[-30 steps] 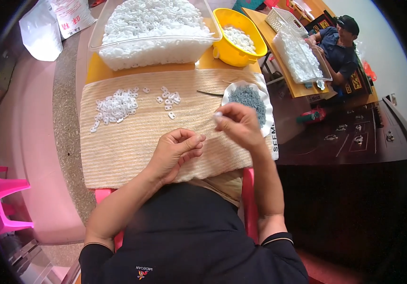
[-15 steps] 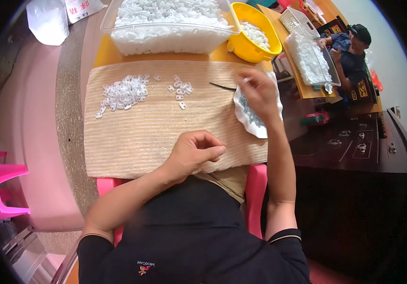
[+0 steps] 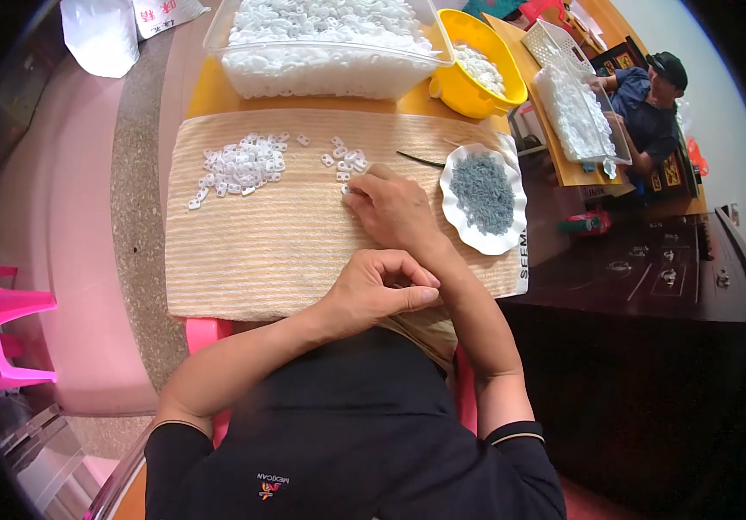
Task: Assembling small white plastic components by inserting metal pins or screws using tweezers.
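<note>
My right hand (image 3: 388, 206) is over the middle of the striped cloth (image 3: 251, 251), thumb and fingertips pinched at a small white plastic piece with holes (image 3: 346, 190). A small cluster of like pieces (image 3: 351, 159) lies just beyond those fingertips, and a bigger pile of them (image 3: 244, 163) is to the left. Nearer to me, my left hand (image 3: 377, 286) is curled with thumb and forefinger together; anything between them is too small to make out. To the right, a white wavy-rimmed dish (image 3: 513, 227) holds many tiny grey-blue parts (image 3: 482, 192).
A clear bin (image 3: 329, 82) heaped with white pieces and a yellow basin (image 3: 477, 108) stand at the far edge. A thin dark strip (image 3: 420, 159) lies beside the dish. Another person (image 3: 650, 108) sits at a table far right. A pink stool (image 3: 9, 321) is at left.
My right hand has left the dish and moved left to the stray white piece by the small cluster. The left hand keeps its curled pose; the whole view has shifted slightly.
</note>
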A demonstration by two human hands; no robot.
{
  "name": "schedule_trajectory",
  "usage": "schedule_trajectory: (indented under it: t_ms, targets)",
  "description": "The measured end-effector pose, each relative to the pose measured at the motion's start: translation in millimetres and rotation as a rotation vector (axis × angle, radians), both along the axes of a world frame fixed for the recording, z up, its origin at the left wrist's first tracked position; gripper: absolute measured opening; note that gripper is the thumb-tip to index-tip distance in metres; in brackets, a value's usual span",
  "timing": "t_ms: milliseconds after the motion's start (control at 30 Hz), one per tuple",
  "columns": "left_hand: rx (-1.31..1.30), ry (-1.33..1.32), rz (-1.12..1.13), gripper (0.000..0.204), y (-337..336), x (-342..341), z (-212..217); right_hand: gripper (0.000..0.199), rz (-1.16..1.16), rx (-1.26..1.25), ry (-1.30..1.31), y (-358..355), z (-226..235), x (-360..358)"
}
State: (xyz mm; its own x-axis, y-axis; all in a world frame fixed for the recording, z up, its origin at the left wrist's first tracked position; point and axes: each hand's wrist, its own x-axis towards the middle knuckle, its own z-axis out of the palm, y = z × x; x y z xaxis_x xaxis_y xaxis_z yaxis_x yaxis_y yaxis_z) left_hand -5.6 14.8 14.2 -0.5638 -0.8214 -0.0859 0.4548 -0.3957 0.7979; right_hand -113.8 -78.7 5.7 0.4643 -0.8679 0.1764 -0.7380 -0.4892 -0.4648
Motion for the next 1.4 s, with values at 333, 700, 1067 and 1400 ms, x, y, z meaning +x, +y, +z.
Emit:
schedule_trajectory:
  t_ms: [333,700,1067,1400]
  targets:
    - [-0.027,-0.139,0.423,0.006,-8.7,5.8,2.5,0.014,0.032,0.243,-0.401,-1.4,-2.1,-17.8]
    - [0.197,0.040,0.460,0.014,-18.8,9.9,-3.6,0.014,-0.073,0.462,-0.834,47.5,22.7,-33.3]
    - [0.299,0.083,0.396,0.010,-17.8,8.2,-12.1,0.015,-0.050,0.147,-0.588,73.0,31.5,-59.4]
    - [0.312,0.032,0.388,0.013,-17.2,6.8,-14.2,0.015,-0.353,-0.224,-0.006,74.2,29.6,-153.4]
